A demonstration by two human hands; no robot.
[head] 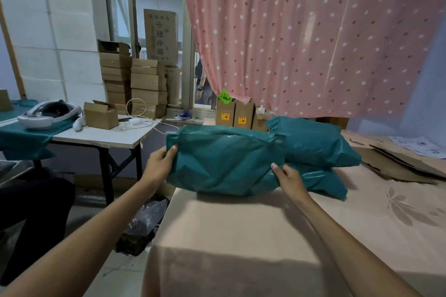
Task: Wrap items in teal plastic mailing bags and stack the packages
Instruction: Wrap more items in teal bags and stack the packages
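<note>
Teal mailing packages (311, 142) lay stacked at the far side of the cloth-covered counter (241, 236), below a pink dotted curtain (301, 31). Another wrapped package (224, 161) was gripped at either end by the left hand (160, 160) and right hand (288, 177), held level just beside the pile, apparently to join it.

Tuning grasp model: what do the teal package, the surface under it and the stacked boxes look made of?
Teal package: thin plastic film, slight sheen, creased and crinkled, gripped by left hand and right hand.
Surface: looks like matte peach cloth, draping over the edge.
Boxes: plain brown cardboard, matte, folded flaps visible.
</note>
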